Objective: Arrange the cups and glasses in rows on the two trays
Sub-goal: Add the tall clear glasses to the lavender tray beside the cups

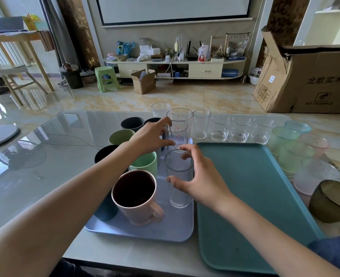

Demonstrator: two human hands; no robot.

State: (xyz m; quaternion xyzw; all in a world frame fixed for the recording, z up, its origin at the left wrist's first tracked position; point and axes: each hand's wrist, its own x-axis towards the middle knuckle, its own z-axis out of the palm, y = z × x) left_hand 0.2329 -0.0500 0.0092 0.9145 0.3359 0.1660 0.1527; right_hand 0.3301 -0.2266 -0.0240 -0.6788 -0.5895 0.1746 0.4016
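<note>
— Which tray is being filled?
— The blue tray (171, 230), lower centre; the teal tray (251, 196) beside it lies bare.
— And the hands?
— The right hand (202, 179) curls spread fingers round an upright clear glass (178, 182); the left hand (151, 137), just above, pinches a patterned glass (177, 132).

Two bare forearms, left hand (152, 136) and right hand (200, 177) ungloved, no rings or watch visible, dark blue sleeve (337, 254) at right elbow

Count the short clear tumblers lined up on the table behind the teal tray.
3: the left tumbler, the middle tumbler and the right tumbler stand side by side on the table beyond the teal tray. None looks hidden.
</note>
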